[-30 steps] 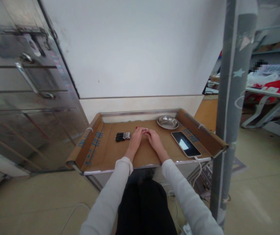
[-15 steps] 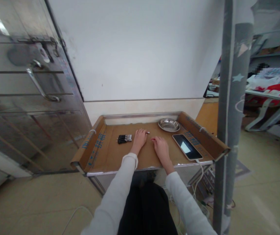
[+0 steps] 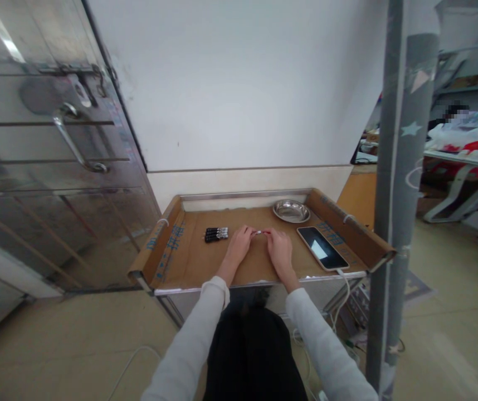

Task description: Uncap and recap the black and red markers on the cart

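Over the middle of the cardboard-lined table, my left hand is closed, pinching a small silvery piece from the left side. My right hand pinches at the same spot from the right, its fingertips showing a bit of red. The two hands almost meet there; the piece is too small to name its kind. Left of my left hand lies a neat row of several short black sticks with silver ends, touching neither hand.
A round shallow metal dish stands at the back right. In front of it lies a phone with a white cable hanging over the front edge. Raised cardboard sides border the table. A grey pole rises at the right.
My right hand has moved in toward my left hand, so their fingertips now come together at the small silvery piece. The black sticks stay put. The view has shifted slightly.
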Demonstrator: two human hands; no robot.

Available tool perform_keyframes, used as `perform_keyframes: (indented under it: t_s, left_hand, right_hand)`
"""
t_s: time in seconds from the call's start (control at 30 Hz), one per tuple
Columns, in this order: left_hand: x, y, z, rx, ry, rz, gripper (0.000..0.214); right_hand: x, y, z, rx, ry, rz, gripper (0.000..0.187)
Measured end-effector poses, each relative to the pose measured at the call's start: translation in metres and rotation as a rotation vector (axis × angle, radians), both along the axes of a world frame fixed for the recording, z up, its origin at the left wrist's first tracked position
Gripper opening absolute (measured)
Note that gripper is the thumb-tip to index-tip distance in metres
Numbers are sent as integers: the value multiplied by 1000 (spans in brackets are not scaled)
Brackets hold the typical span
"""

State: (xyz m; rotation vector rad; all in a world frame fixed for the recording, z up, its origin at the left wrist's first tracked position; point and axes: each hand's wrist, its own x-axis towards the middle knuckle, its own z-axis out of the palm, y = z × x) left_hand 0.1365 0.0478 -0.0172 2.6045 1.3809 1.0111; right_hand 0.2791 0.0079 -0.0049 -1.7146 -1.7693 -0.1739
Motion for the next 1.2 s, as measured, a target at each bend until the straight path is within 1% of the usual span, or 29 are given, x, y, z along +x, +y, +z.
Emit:
perform_keyframes:
  t_s: [0.07, 0.1, 0.13, 0.17, 0.2, 0.27, 0.3, 0.33, 0.4, 0.43, 0.53, 0.57, 0.6, 0.63, 0.7, 0.77, 0.83, 0.87, 0.97, 1.2]
  left_hand:
    - [0, 0, 1, 2, -12, -2, 20]
    - [-1, 0, 2, 0, -18, -12, 19]
    - [-1, 0, 2, -4, -29, -20, 19]
    - [-1, -1, 3, -8, -46, -22, 20]
    - [-2, -2, 4, -11, -68, -20, 20]
    - [-5, -9, 8, -7, -111, 0, 21]
    - [-7, -15, 10, 2, -118, 19, 21]
    - [-11, -21, 12, 16, -112, 48, 21]
    - [-21, -35, 15, 45, -54, 165, 22]
    - [-27, -40, 15, 53, -27, 259, 22]
    - [-48, -48, 13, -4, -8, 514, 18]
    - [-54, -46, 11, -32, -16, 556, 17]
    - [-58, -45, 8, -48, -27, 570, 17]
    - [-62, -42, 6, -46, -39, 559, 19]
    - [-64, -40, 3, -11, -49, 468, 24]
    - [-62, -43, 2, 19, -29, 340, 21]
    - [-58, -49, 3, -8, 14, 236, 14]
    - [-57, -52, 3, -34, 31, 209, 12]
    - [-56, -58, 6, -94, 43, 191, 13]
    - [-59, -60, 9, -124, 38, 188, 16]
  right_hand:
    - [1, 1, -1, -4, 44, 10, 27]
    - [1, 2, -1, -10, 66, 51, 29]
    - [1, 3, -2, -16, 88, 129, 31]
    - [1, 4, -4, -23, 114, 239, 35]
    - [2, 6, -5, -27, 145, 365, 43]
    - [2, 10, -9, -18, 216, 580, 67]
    - [3, 12, -12, -6, 251, 634, 77]
    - [3, 14, -15, 6, 281, 651, 83]
    - [4, 17, -21, 7, 312, 621, 86]
    - [4, 18, -23, -7, 312, 588, 84]
    - [3, 19, -30, -67, 249, 450, 71]
    - [2, 19, -31, -80, 211, 405, 65]
    - [1, 18, -31, -90, 170, 368, 57]
    - [0, 17, -31, -97, 129, 341, 51]
    - [-2, 14, -30, -115, 66, 313, 43]
    - [-3, 13, -27, -128, 35, 299, 41]
    - [-4, 12, -25, -128, 25, 293, 40]
    - [-4, 11, -25, -125, 23, 292, 40]
    - [-4, 11, -24, -125, 14, 285, 40]
    - [-4, 11, -22, -133, 2, 281, 40]
